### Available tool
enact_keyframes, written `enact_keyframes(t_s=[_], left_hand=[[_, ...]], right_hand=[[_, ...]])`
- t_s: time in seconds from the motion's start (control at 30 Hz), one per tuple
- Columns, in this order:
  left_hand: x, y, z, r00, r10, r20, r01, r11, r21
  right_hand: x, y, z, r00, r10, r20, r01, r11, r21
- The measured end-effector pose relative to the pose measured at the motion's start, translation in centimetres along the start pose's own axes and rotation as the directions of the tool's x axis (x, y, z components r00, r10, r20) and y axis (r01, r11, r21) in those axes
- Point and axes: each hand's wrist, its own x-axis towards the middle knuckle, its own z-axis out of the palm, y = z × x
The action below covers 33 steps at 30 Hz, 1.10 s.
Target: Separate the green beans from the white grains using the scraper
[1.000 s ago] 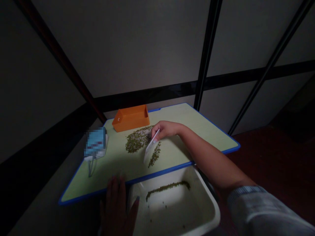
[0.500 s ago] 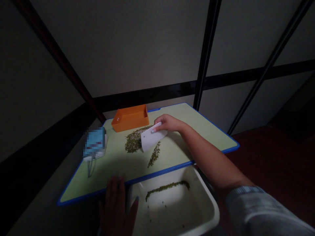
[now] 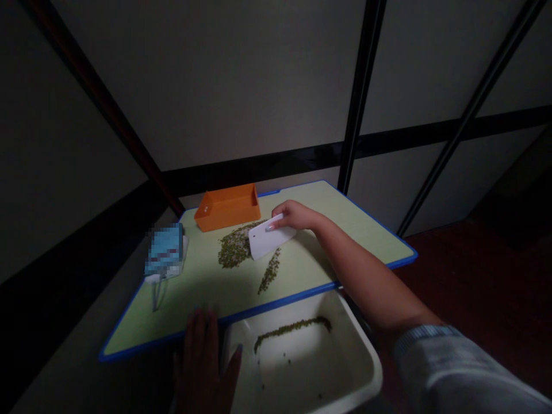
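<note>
Your right hand (image 3: pixel 295 215) pinches the white scraper (image 3: pixel 267 242), with green bits (image 3: pixel 230 251) at its nine o'clock. At seven, your left hand (image 3: pixel 202 359) meets the tub (image 3: pixel 371 368), grip unclear.

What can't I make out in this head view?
In the head view:
White plastic tub: near end cut off by bottom edge.
Blue boxy object: markings pixelated.
Greenish bits: too small to identify.
Orange open tray: floor partly behind its near wall.
Flat white scraper: grip partly behind right hand.
</note>
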Motion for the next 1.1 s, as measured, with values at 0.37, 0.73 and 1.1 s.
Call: enact_keyframes(t_s=[0.37,0.73,1.1], left_hand=[[-0.1,0.2,-0.1,1.000,0.013,-0.009,-0.013,1.000,-0.011],[-0.2,-0.2,0.3,0.999,0.033,-0.030,-0.033,0.999,0.005],[0.1,-1.3,1.1,0.992,0.097,-0.080,-0.096,0.995,0.012]], right_hand=[[-0.3,-0.4,0.2,0.998,0.042,0.038,-0.041,0.999,-0.033],[-0.2,-0.9,-0.2,0.965,-0.083,-0.251,0.095,0.995,0.038],[1.0,2.1,-1.5,0.839,0.068,-0.540,-0.002,0.993,0.121]])
